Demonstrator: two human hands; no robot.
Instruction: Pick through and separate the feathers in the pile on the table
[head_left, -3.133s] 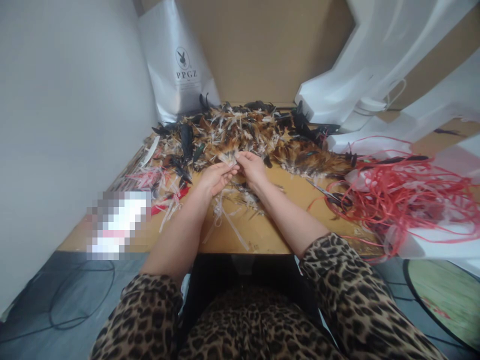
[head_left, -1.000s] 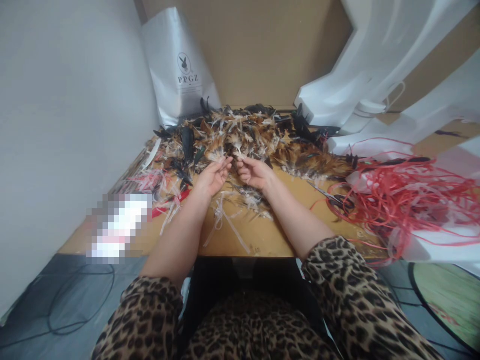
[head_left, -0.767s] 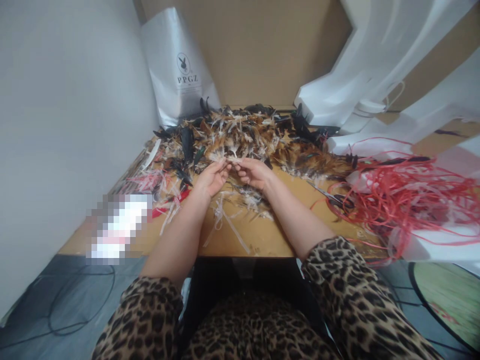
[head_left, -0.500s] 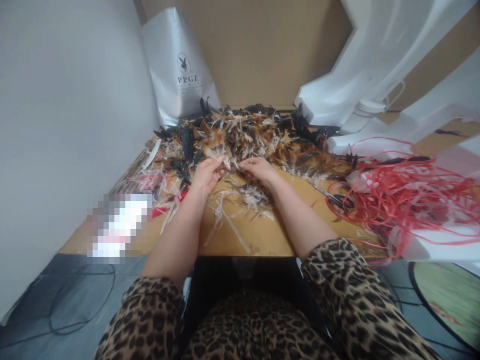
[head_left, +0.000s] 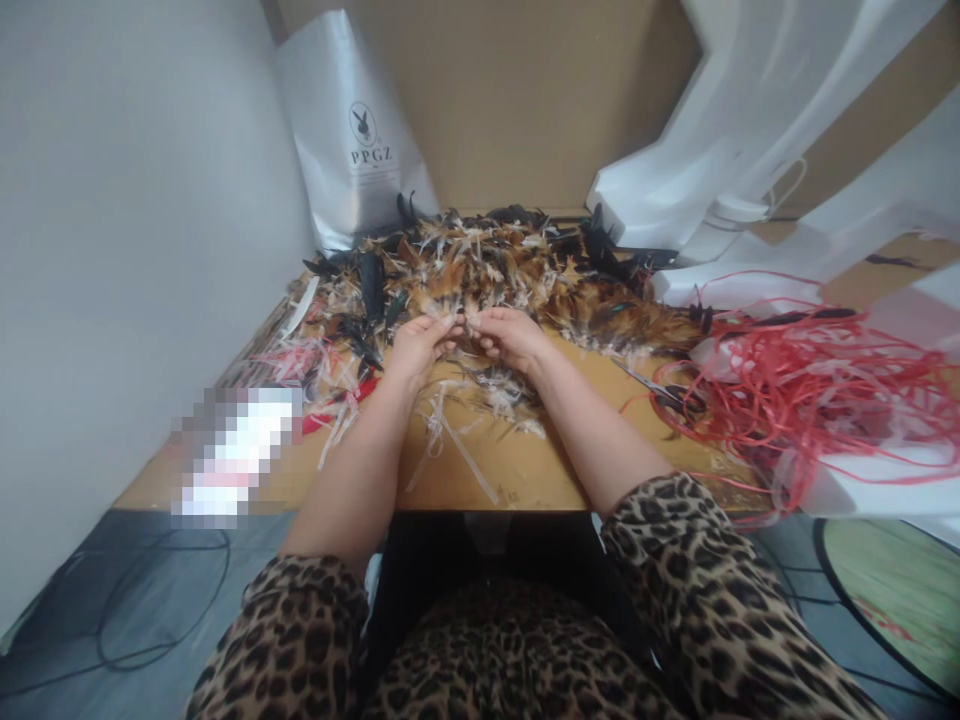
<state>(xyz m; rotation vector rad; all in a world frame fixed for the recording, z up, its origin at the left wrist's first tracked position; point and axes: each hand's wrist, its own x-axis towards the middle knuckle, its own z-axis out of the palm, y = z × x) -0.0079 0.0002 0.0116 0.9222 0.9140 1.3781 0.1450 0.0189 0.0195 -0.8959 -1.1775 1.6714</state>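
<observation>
A big heap of brown, white and black feathers (head_left: 510, 270) covers the far half of the wooden table (head_left: 510, 470). My left hand (head_left: 420, 345) and my right hand (head_left: 510, 338) meet at the near edge of the heap, fingertips almost touching. Both hands have their fingers curled and pinched around a small tuft of feathers held between them. The tuft is mostly hidden by the fingers. Loose pale feather strips (head_left: 450, 440) lie on the table under my wrists.
A tangle of red plastic string (head_left: 795, 390) fills the right side, with scissors (head_left: 660, 392) at its left edge. A silver paper bag (head_left: 352, 140) leans in the back corner. White plastic sheeting (head_left: 750, 150) hangs at the right. A white wall stands at the left.
My hands drew apart slightly with palms up, then turned over and came together again at the heap's edge, pinching feathers. The view shifted slightly.
</observation>
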